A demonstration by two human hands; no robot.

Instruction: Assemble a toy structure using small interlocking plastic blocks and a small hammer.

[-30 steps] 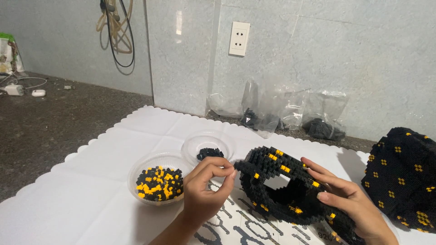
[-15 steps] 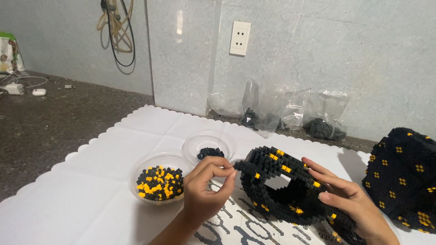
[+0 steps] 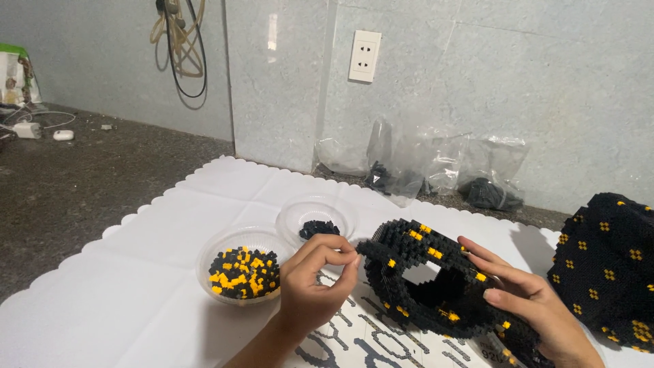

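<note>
A ring-shaped model of small black and yellow bricks (image 3: 422,279) stands on a white mat (image 3: 136,286). My right hand (image 3: 535,307) rests its fingers on the ring's right side, holding it. My left hand (image 3: 317,279) hovers at the ring's left edge with thumb and forefinger pinched together; a tiny brick between them cannot be made out. A clear bowl of black and yellow bricks (image 3: 242,272) sits just left of my left hand. A smaller clear bowl of black bricks (image 3: 318,219) stands behind it.
A large black and yellow brick piece (image 3: 610,266) sits at the right edge. Clear plastic bags (image 3: 436,167) lie along the tiled wall under a wall socket (image 3: 364,56). A printed sheet (image 3: 368,341) lies under the ring. Dark stone counter (image 3: 82,177), cables and a charger at left.
</note>
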